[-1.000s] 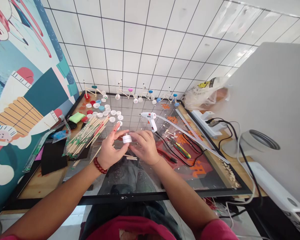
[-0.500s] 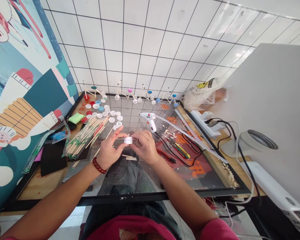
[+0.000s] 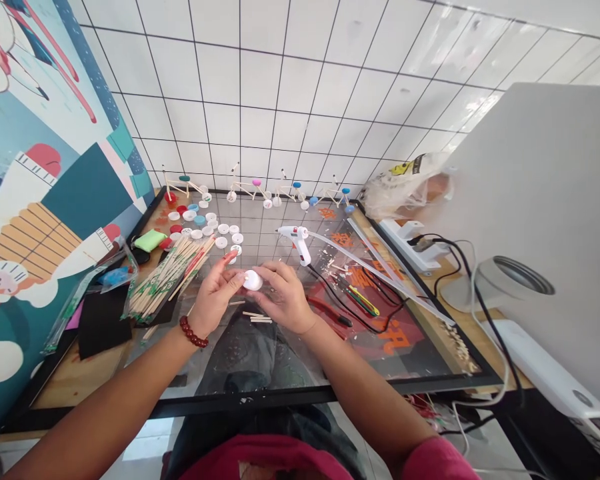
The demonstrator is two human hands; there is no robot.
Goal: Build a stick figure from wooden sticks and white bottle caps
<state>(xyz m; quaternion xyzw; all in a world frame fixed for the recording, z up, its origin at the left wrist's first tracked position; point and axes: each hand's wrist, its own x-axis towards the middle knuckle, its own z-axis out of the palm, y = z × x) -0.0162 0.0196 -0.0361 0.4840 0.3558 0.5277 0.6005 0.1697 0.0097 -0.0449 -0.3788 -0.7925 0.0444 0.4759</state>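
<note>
A person's left hand (image 3: 215, 298), wearing a red bead bracelet (image 3: 193, 332), and right hand (image 3: 283, 297) clamp one white bottle cap (image 3: 253, 280) between them at the center of the frame, above a clear-covered tabletop (image 3: 70, 377). Compared with the earlier frame, the cap has turned from edge-on to show its rounded face, and the two grips remain closed on it from either side. A white glue gun (image 3: 298, 241) lies just beyond the right hand, and a bundle of wooden sticks (image 3: 167, 277) lies left of the left hand. Loose bottle caps (image 3: 205, 227), red, blue and white, too many to count exactly, are scattered at upper left of center. Four stick-and-cap model bicycles (image 3: 247, 191) stand in a row along the far edge. A few short sticks (image 3: 257, 318) lie just below the hands.
</note>
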